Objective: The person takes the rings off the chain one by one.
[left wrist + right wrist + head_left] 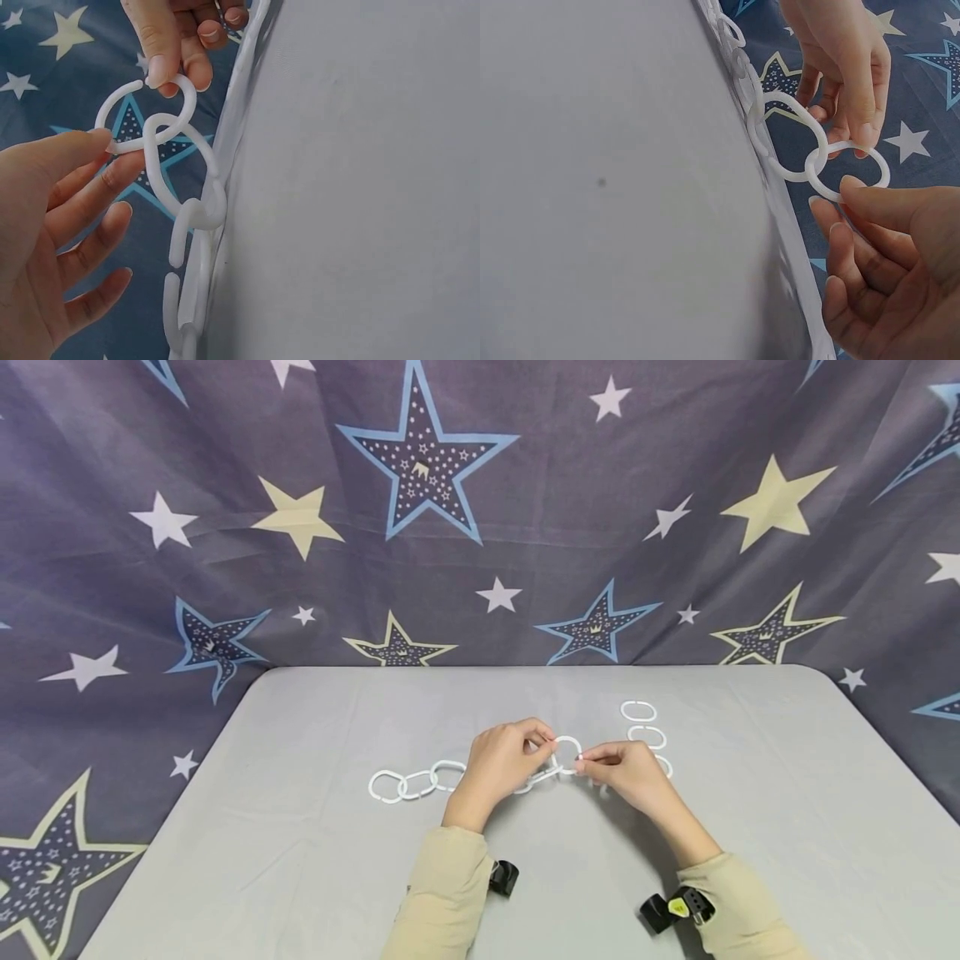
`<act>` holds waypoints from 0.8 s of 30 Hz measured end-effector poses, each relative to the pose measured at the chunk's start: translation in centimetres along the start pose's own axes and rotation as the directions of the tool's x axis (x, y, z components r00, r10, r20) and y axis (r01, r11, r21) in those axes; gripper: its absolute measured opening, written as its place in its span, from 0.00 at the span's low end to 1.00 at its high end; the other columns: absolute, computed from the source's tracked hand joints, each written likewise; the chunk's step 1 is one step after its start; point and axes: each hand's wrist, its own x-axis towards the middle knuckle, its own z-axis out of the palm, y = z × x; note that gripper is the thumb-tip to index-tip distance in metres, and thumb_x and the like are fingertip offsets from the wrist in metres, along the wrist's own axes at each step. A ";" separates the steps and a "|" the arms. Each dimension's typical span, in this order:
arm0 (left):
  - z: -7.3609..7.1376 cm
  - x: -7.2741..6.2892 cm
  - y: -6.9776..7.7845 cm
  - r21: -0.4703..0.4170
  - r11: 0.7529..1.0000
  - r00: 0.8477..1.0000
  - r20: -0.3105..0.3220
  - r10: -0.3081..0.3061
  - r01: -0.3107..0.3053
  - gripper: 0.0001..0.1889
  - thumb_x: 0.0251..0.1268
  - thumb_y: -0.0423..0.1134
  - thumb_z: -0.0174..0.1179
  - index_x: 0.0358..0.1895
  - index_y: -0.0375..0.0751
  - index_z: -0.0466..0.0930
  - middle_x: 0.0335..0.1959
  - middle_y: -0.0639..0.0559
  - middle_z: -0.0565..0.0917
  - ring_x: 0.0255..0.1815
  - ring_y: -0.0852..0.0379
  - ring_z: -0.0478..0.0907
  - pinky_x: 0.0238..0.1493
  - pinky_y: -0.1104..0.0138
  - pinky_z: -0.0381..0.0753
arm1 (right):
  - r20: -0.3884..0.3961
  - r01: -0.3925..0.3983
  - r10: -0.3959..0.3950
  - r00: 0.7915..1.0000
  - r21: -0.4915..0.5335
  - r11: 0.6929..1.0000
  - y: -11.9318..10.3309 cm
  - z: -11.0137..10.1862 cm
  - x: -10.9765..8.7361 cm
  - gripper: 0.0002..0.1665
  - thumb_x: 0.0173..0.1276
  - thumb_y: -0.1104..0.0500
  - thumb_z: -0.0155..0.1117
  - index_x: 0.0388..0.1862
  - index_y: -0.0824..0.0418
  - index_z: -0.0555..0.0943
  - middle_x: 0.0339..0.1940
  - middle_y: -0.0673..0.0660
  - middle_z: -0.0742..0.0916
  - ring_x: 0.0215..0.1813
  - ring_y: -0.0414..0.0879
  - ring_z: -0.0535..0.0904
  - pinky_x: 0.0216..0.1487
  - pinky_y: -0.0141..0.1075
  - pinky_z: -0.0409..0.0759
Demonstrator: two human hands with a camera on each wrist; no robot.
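Between my two hands is a white plastic chain link, held above the table by thumb and fingertips from both sides. My left hand pinches one side of it and my right hand pinches the other. A small gap shows in this link beside the right fingertips in the left wrist view. It passes through the end link of a white chain. That chain trails left behind the left hand, its far link lying on the table. Part of the chain is hidden by the left hand.
Several loose white links lie in a column beyond the right hand, the nearest partly hidden by it. A light grey cloth covers the table. Behind stands a dark star-patterned curtain. Each wrist carries a black camera.
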 end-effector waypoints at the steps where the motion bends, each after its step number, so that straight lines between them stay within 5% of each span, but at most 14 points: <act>1: -0.1 0.0 0.0 0.004 1.000 1.000 -0.001 0.000 0.000 0.06 0.67 0.50 0.64 0.41 0.58 0.86 0.34 0.68 0.86 0.30 0.68 0.74 0.35 0.69 0.71 | -0.002 0.000 0.000 1.000 0.001 1.000 0.0 0.0 0.0 0.12 0.63 0.63 0.71 0.39 0.74 0.85 0.26 0.62 0.87 0.22 0.48 0.80 0.24 0.36 0.79; 7: -1.0 -0.2 -0.2 0.014 1.000 0.999 -0.029 -0.013 0.014 0.06 0.66 0.52 0.65 0.40 0.58 0.86 0.32 0.70 0.84 0.28 0.69 0.74 0.35 0.68 0.71 | -0.008 0.006 -0.006 1.000 0.007 1.000 0.1 0.1 0.0 0.12 0.63 0.63 0.71 0.39 0.74 0.85 0.27 0.62 0.88 0.24 0.48 0.81 0.25 0.36 0.80; 24: -0.7 -0.5 -0.4 -0.050 0.998 0.985 0.167 -0.030 0.039 0.09 0.51 0.55 0.75 0.30 0.60 0.86 0.26 0.73 0.82 0.27 0.70 0.74 0.38 0.66 0.71 | -0.023 -0.009 0.009 1.000 -0.007 1.000 -0.1 0.0 0.0 0.13 0.62 0.63 0.72 0.39 0.73 0.86 0.28 0.63 0.89 0.25 0.49 0.82 0.26 0.36 0.80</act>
